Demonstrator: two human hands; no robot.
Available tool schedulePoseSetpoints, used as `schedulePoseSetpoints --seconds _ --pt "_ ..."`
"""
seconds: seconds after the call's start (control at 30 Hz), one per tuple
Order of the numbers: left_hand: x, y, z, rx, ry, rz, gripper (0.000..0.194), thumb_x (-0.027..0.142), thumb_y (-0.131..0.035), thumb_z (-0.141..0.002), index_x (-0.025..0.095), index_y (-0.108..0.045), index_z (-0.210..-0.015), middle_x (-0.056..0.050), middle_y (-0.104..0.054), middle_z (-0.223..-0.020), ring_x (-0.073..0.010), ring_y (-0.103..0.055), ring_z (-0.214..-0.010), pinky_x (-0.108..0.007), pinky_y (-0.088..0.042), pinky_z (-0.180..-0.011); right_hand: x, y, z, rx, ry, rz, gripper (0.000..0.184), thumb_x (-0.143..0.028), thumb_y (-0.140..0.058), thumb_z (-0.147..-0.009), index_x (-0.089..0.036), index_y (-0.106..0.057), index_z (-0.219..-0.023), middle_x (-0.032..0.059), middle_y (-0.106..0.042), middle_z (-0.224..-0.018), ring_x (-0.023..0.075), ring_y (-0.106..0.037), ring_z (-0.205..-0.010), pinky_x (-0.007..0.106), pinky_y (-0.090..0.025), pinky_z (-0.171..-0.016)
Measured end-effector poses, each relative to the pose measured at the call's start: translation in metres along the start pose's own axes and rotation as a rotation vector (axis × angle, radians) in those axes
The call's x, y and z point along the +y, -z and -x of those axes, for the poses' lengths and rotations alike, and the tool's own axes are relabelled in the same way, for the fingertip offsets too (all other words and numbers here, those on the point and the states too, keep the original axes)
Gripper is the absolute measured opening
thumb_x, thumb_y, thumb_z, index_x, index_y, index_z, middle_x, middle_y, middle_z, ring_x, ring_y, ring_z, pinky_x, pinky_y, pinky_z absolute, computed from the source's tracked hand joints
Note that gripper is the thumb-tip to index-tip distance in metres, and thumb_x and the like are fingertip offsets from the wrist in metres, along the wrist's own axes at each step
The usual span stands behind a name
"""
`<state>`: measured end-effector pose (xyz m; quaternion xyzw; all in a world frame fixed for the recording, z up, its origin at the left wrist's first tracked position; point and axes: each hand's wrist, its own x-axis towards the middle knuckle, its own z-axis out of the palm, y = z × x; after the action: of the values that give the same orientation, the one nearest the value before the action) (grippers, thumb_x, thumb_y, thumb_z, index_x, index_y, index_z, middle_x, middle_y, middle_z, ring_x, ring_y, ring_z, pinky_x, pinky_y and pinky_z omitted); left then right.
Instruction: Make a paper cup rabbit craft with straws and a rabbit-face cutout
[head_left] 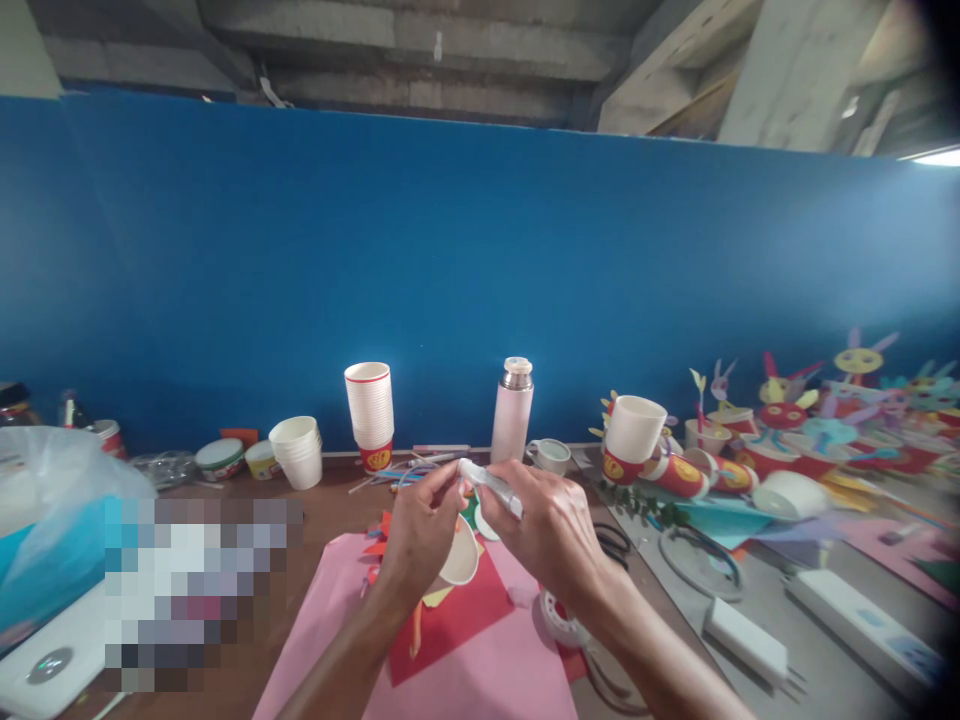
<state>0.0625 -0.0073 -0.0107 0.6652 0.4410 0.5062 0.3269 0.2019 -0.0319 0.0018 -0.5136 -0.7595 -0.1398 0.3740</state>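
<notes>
My right hand (pixel 541 515) is wrapped round a white pen-like tube (pixel 499 488), whose narrow end points up and left. Close to that end, my left hand (pixel 421 525) is closed in a pinch; what its fingertips hold is too small to make out. Below the hands a pale paper cup (pixel 461 558) lies tilted, partly covered by my left hand. Under it is a red sheet (pixel 480 620) on a larger pink sheet (pixel 330 640). An orange paper strip (pixel 416 632) pokes out beside my left wrist.
Behind the hands stand a tall stack of paper cups (pixel 369 405) and a pink flask (pixel 512 415). A tape roll (pixel 559 615) and black scissors (pixel 613 545) lie right of the pink sheet. Decorated cups (pixel 787 440) crowd the far right, with a white charger (pixel 746 640) nearer.
</notes>
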Motion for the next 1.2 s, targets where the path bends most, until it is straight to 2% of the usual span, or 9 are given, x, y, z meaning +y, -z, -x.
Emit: schedulePoseSetpoints --seconds 0.3,0.5,0.87,1.2 --pt "-0.003 -0.002 0.001 -0.022 0.019 0.003 0.025 0.022 -0.046 -0.076 0.018 -0.065 -0.093 0.003 -0.062 -0.065 -0.0154 -0.057 -0.066 -0.021 -0.041 -0.061 0.001 0.0 0.0 -0.02 -0.05 0.041 0.024 -0.035 -0.045 -0.084 -0.017 -0.059 -0.077 0.0019 -0.062 -0.059 0.0129 -0.057 -0.053 0.023 -0.022 -0.049" --pt "-0.004 -0.004 0.0 -0.019 0.033 0.003 0.02 0.021 -0.047 -0.075 0.018 -0.065 -0.083 0.003 -0.063 -0.064 -0.0152 -0.057 -0.065 -0.02 -0.04 -0.059 0.001 0.0 -0.001 -0.024 -0.083 0.087 0.026 -0.036 -0.045 -0.083 -0.018 -0.059 -0.072 0.0021 -0.062 -0.055 0.0126 -0.055 -0.047 0.024 -0.02 -0.047" --pt "-0.01 -0.006 -0.001 -0.017 0.058 0.051 0.022 0.023 -0.048 -0.074 0.018 -0.065 -0.088 0.002 -0.065 -0.068 -0.0168 -0.06 -0.067 -0.021 -0.042 -0.059 0.005 -0.001 -0.002 -0.062 -0.154 0.092 0.026 -0.037 -0.044 -0.082 -0.02 -0.063 -0.074 0.0032 -0.063 -0.053 0.0146 -0.057 -0.048 0.024 -0.021 -0.046" --pt "-0.015 -0.006 0.0 -0.018 0.067 0.084 0.023 0.026 -0.049 -0.075 0.019 -0.065 -0.089 0.0 -0.066 -0.072 -0.0172 -0.061 -0.067 -0.022 -0.043 -0.057 0.007 -0.003 -0.003 -0.065 -0.158 0.101 0.029 -0.039 -0.043 -0.082 -0.02 -0.062 -0.073 0.0027 -0.062 -0.052 0.0144 -0.055 -0.047 0.024 -0.022 -0.046"
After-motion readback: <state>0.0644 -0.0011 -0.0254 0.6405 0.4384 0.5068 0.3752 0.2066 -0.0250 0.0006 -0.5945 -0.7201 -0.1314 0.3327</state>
